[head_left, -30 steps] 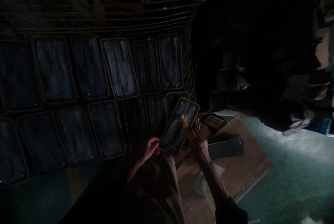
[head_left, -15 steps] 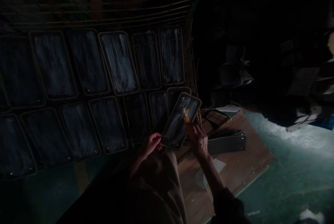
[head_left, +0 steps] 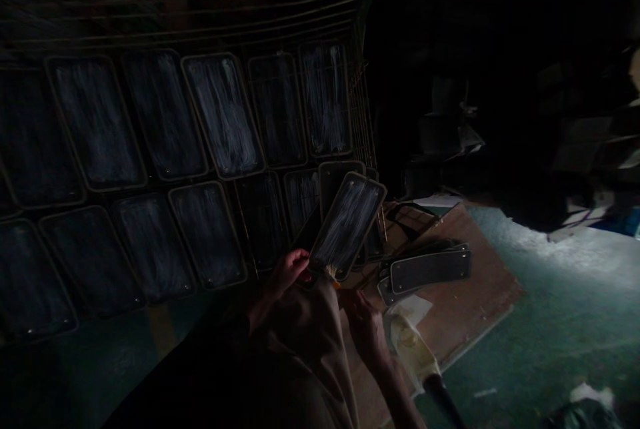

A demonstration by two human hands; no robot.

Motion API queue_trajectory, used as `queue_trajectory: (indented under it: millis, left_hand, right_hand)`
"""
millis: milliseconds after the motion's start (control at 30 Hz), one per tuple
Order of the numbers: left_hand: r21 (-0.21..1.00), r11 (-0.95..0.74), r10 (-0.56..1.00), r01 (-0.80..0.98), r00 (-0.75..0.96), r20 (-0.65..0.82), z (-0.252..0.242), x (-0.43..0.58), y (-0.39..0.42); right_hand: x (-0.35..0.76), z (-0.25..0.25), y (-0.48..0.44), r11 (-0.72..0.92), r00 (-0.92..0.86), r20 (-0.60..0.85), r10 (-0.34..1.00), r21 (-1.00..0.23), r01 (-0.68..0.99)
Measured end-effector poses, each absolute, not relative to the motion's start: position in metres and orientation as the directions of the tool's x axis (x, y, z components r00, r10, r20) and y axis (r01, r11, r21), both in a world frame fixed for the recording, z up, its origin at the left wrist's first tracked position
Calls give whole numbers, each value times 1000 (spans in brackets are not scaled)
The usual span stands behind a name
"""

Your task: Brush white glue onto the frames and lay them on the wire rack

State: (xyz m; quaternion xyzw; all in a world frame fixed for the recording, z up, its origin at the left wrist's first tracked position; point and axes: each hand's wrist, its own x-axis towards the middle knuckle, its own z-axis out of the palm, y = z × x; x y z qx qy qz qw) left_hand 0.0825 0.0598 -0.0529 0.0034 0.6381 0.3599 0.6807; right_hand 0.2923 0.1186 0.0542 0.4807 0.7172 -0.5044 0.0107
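Observation:
My left hand [head_left: 293,269] grips the lower left corner of a dark rectangular panel [head_left: 349,222] with rounded corners, tilted over my knee. White streaks of a wet-looking coating run along its face. In my right hand [head_left: 367,322], closed around an orange handle, is a brush [head_left: 332,274] whose pale bristles touch the panel's lower edge. Behind the held panel stands another dark panel [head_left: 330,179], partly covered. To the right of my right hand lies a small pile of dark panels [head_left: 431,270].
Two rows of streaked panels [head_left: 223,115] lean against a wire rack [head_left: 363,109]. A brown board [head_left: 475,289] lies on the green floor [head_left: 545,322]. On it rests a pale container with a dark handle [head_left: 413,349]. Dim stacked items stand at the right.
My right hand has moved the brush down the panel, from its upper middle to the lower edge. The pale container by my right forearm now shows more fully. My left hand keeps its hold.

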Motion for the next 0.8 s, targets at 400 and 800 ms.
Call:
queue_trajectory:
  millis: [400,800]
  left_hand:
    - [495,753,511,-434,-90,-855,-52,83,61]
    - [558,715,571,-421,-108,-814,-59,88,55]
  right_hand:
    - [308,55,126,43,-436,-458,775,-650,759]
    - [286,54,152,44,-420,-361,832,-713,700]
